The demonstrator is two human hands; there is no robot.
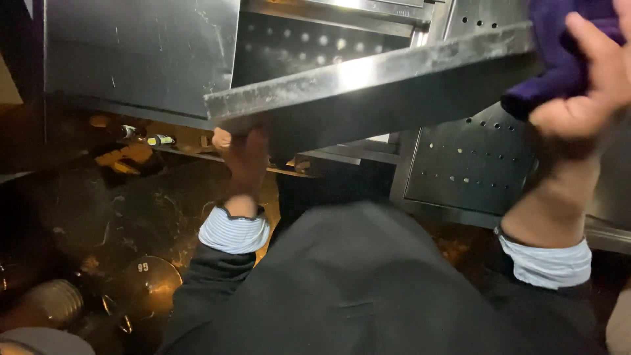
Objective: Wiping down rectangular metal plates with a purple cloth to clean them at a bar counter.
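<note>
Two hands work on a steel panel (368,79) held tilted before a perforated metal cabinet (467,164). Left hand (243,158) curls closed under the panel's lower edge, gripping it. Right hand (591,85) presses a bunched purple cloth (559,46) against the panel's upper right end, fingers clamped around it. Small yellow-labelled bottles (158,140) lie on a ledge at left.

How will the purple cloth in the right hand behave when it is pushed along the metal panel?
The purple cloth looks soft and floppy: it bunches under the right hand. It probably slides easily on the smooth metal panel and seems light. The left hand grips the panel's lower edge.
</note>
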